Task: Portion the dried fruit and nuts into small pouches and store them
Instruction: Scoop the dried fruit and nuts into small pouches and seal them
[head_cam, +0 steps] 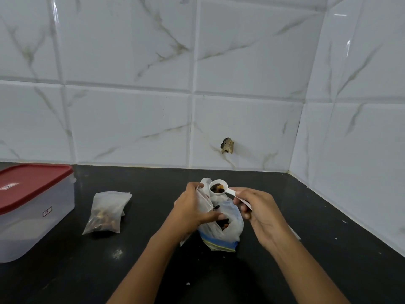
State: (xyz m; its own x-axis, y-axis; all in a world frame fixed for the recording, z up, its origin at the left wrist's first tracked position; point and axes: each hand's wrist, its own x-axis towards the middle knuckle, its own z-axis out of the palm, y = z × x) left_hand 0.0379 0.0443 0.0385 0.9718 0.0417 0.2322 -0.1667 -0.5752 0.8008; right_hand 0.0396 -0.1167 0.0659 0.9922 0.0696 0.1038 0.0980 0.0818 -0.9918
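Over the black countertop (87, 270), near the corner of the tiled walls, a small translucent pouch (206, 200) is held upright by the left hand (192, 207), whose fingers are curled round its side. A white plastic scoop (228, 190) is pinched by its handle in the right hand (258, 213) and held at the pouch's mouth; dark and orange dried fruit and nuts (217, 189) are seen in its bowl. Beneath both lies a clear zip bag (230, 224) with a blue and yellow closure strip, more mix inside. Filled pouches (106, 213) are laid to the left, near a clear container (32, 227) with a red lid (30, 178). Stickers are seen on its lid and side, but their writing cannot be read.
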